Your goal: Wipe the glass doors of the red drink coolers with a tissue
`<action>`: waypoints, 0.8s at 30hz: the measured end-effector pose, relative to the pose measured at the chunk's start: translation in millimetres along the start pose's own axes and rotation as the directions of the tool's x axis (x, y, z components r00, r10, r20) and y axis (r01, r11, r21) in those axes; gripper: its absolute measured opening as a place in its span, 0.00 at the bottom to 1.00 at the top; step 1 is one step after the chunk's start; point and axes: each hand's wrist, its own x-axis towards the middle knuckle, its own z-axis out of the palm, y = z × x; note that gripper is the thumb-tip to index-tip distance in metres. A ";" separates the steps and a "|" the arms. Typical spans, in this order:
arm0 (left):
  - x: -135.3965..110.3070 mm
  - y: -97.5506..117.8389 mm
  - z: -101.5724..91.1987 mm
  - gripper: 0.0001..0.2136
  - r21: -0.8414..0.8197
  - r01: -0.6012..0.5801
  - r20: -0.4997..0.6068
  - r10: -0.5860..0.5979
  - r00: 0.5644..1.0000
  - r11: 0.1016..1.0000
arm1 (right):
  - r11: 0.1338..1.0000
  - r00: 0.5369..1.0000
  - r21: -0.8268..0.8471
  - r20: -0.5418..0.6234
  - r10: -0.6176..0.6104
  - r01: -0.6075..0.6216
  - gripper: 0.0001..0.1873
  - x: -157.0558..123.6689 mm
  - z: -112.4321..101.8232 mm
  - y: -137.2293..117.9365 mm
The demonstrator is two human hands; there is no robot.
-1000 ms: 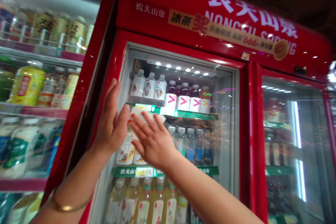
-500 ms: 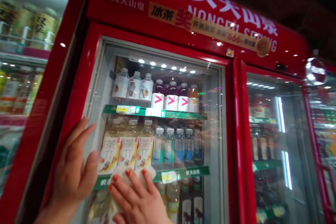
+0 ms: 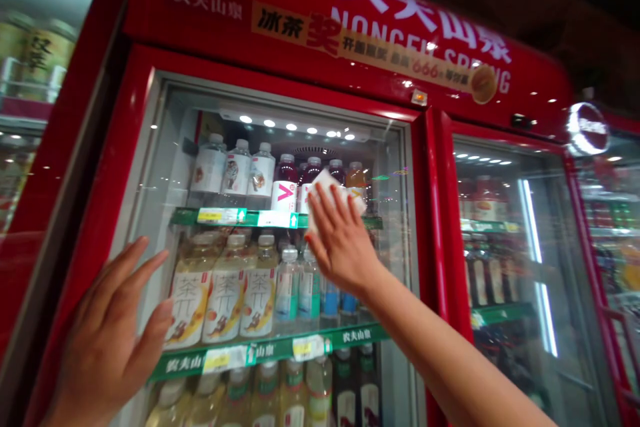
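Note:
My right hand point(image 3: 345, 240) lies flat with fingers extended, pressing a white tissue point(image 3: 326, 180) against the glass door point(image 3: 163, 177) of a red drinks fridge. Parts of the tissue stick out above and beside the fingers. Behind the glass there, several bottles with a pink V on their labels are partly covered by the hand. At lower left, my left hand point(image 3: 113, 327) has its fingers spread and holds nothing. It is at the left edge of the door, by the red frame point(image 3: 107, 193); whether it touches the frame I cannot tell.
Inside the fridge, green-edged shelves point(image 3: 280, 345) carry several rows of bottles, among them large tea bottles point(image 3: 225, 300). A second glass door point(image 3: 505, 193) stands to the right. Another red fridge point(image 3: 75, 120) borders it on the left.
My right hand has moved up and to the right across the glass with the tissue, from the lower shelf to the upper bottles. The view has shifted slightly; my left hand remains near the frame.

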 end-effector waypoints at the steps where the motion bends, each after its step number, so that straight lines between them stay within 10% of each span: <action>1: 0.4 0.3 0.0 0.35 0.003 -0.009 0.002 0.009 1.000 1.000 | 0.997 0.996 -0.006 0.047 -0.082 0.082 0.38 -13.4 0.2 -1.5; 4: 1.3 1.3 1.6 0.35 0.046 -0.074 0.020 0.074 0.997 0.996 | 0.983 0.982 0.006 0.047 0.182 -0.182 0.39 -18.2 -14.1 46.0; 8: 0.1 2.0 5.0 0.35 0.121 -0.143 0.036 0.139 0.990 0.982 | 0.795 0.791 0.077 -0.073 0.607 -0.602 0.44 43.0 -22.0 94.7; 10: -1.0 2.3 4.7 0.35 0.120 -0.135 0.031 0.133 0.991 0.983 | 0.863 0.854 0.115 -0.129 0.505 -0.493 0.43 57.7 -4.5 45.4; 13: -0.9 3.9 -2.1 0.31 0.040 -0.042 0.039 0.040 0.998 0.998 | 0.986 0.985 0.143 -0.139 0.103 -0.083 0.39 23.7 31.9 -99.9; 17: -5.3 5.3 -19.5 0.25 -0.127 0.086 0.049 -0.080 0.996 0.988 | 0.922 0.945 0.208 -0.059 -0.322 0.327 0.37 -68.9 63.1 -223.0; 21: -38.9 5.8 -29.7 0.28 -0.028 0.035 0.217 -0.028 0.976 0.999 | 0.981 0.996 0.178 -0.027 0.080 -0.074 0.40 -139.2 58.8 -137.8; 24: -75.6 13.2 -27.6 0.32 0.056 -0.004 0.292 -0.013 0.956 0.998 | 0.804 0.800 0.112 -0.093 0.593 -0.583 0.43 -163.1 50.7 -52.6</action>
